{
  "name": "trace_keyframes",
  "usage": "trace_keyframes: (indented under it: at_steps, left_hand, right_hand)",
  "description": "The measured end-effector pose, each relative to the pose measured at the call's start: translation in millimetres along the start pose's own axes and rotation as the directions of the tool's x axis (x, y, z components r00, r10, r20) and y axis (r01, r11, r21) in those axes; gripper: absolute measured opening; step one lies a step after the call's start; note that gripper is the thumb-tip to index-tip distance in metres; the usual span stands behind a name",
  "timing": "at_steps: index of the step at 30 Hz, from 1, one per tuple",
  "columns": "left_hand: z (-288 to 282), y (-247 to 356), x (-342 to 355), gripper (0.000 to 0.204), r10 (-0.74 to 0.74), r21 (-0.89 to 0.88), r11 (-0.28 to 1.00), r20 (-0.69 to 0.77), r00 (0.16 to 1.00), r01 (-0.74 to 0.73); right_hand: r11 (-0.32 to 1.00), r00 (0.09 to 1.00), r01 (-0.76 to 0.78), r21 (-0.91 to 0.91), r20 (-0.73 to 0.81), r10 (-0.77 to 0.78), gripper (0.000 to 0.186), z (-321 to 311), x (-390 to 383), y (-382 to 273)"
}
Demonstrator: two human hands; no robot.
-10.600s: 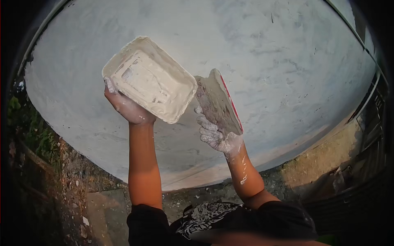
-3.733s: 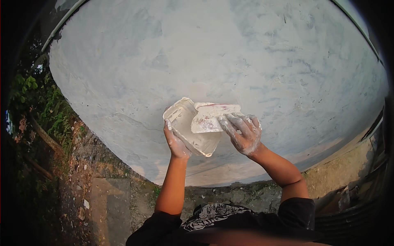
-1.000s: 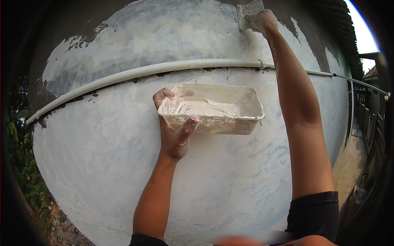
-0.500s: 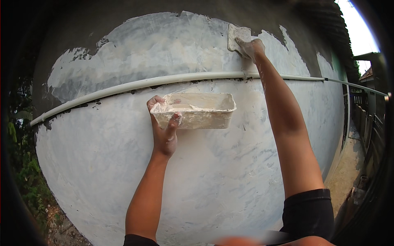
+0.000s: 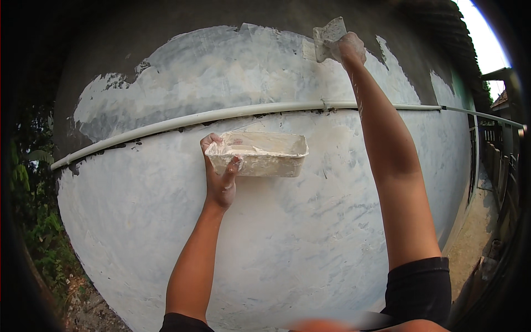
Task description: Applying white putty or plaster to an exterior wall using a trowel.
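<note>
My left hand (image 5: 222, 176) grips one end of a plaster-smeared rectangular tub (image 5: 271, 167), holding it in front of the wall below the pipe. Some wet whitish filler (image 5: 246, 150) lies inside the tub. High up, my right hand (image 5: 349, 50) is closed on a putty knife (image 5: 328, 37) with a wide blade coated in filler. The blade is tilted at the upper boundary of the white coat; whether it touches the wall I cannot tell. Behind both hands stands the wall (image 5: 265, 238), mostly skimmed white, with bare dark grey render (image 5: 127, 44) along the top.
A pale pipe (image 5: 221, 114) runs across the wall, between the tub and the putty knife. Green plants (image 5: 44, 238) grow at the left. On the right are a roof edge (image 5: 462, 44), a narrow path (image 5: 470, 232) and a fence (image 5: 495, 171).
My right hand has moved up and slightly right, and the putty knife has turned to a different angle. The tub has shifted a little in view, still held by my left hand.
</note>
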State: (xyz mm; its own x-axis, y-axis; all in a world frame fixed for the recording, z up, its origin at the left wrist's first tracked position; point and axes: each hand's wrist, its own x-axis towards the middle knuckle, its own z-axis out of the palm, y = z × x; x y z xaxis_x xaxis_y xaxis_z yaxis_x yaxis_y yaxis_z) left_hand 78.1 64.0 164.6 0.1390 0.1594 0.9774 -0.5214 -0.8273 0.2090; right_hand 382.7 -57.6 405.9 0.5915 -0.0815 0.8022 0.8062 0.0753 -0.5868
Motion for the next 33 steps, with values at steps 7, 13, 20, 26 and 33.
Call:
trace_keyframes:
  at_steps: [7,13,20,26,33]
  left_hand:
    - [1,4,2,0.060,0.011,0.041,0.999,0.014,1.000,-0.011]
    - [-5,-6,2,0.059,0.084,0.068,0.994,0.031,0.996,-0.086]
    - [-2,-1,0,0.059,0.050,-0.022,0.999,0.020,0.999,-0.050]
    - [5,-2,0,0.058,0.048,0.026,0.999,-0.014,0.999,-0.048]
    - [3,1,-1,0.061,0.028,0.053,0.998,-0.009,1.000,-0.028]
  right_hand:
    - [0.973,0.991,0.130,0.191,0.001,-0.132,0.031,40,-25,-83]
    - [0.982,0.989,0.150,0.118,-0.026,-0.148,0.027,45,-22,-45]
    - [0.999,0.995,0.002,-0.032,-0.100,-0.006,0.031,16,10,65]
    - [0.983,0.999,-0.023,0.180,0.037,0.016,0.046,29,25,49]
    - [0.993,0.993,-0.005,0.121,0.115,-0.009,0.042,70,-19,9]
